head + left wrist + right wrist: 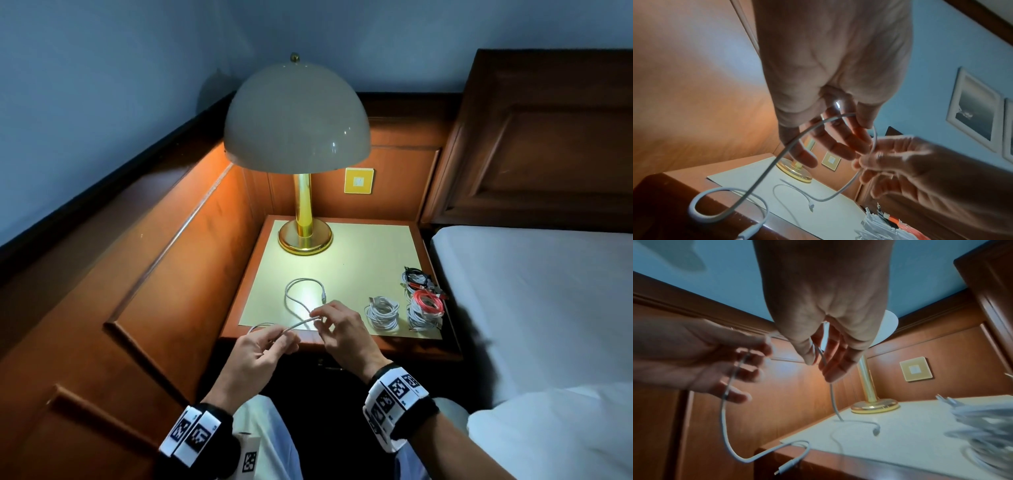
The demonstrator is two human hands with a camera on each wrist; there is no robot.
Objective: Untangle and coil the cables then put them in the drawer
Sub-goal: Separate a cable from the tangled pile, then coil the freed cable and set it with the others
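A loose white cable (299, 323) runs from a loop on the nightstand top (359, 267) out to both hands at the front edge. My left hand (286, 339) grips it with curled fingers. My right hand (317, 317) pinches it a short way along, between thumb and fingertips. In the left wrist view the cable (774, 164) crosses the left hand (838, 134) and droops in a loop over the table edge. In the right wrist view the right hand (816, 358) pinches the cable (722, 418), whose plug end hangs below the edge. The drawer cannot be made out.
Coiled cables lie at the right of the nightstand: a white coil (382, 313), a white and red coil (424, 308), and a black and red bundle (418, 279). A brass lamp (305, 236) stands at the back. A bed (531, 291) lies right, and wood panelling (191, 246) left.
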